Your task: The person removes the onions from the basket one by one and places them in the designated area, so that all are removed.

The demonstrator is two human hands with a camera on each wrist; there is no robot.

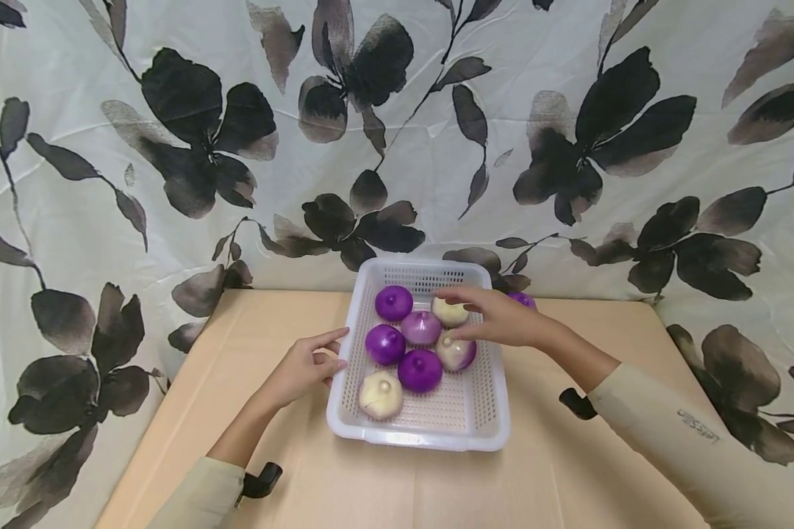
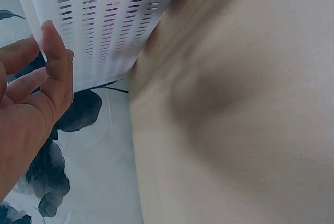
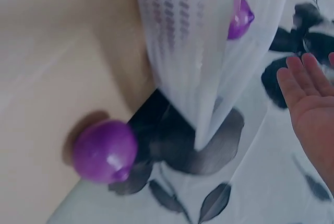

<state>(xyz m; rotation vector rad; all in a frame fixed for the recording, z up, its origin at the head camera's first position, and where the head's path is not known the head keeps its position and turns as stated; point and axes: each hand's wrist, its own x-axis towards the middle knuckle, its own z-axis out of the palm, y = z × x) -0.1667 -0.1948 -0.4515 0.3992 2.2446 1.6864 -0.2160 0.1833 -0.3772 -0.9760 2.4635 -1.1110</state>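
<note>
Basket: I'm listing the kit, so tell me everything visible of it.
The basket is white, rectangular and plastic-looking, with slotted walls and a perforated floor. It stands upright on the table, open-topped, holding seven onions. The left hand appears to touch its side; the right hand hovers over it.

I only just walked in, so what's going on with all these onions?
A person's left grip is at the left side of a white plastic basket holding seven onions, purple and white. The right grip, holding nothing visible, is over the basket's right side, near a white onion and a white-and-purple onion. One more, a purple onion, lies outside on the table, by the basket's far right corner.
</note>
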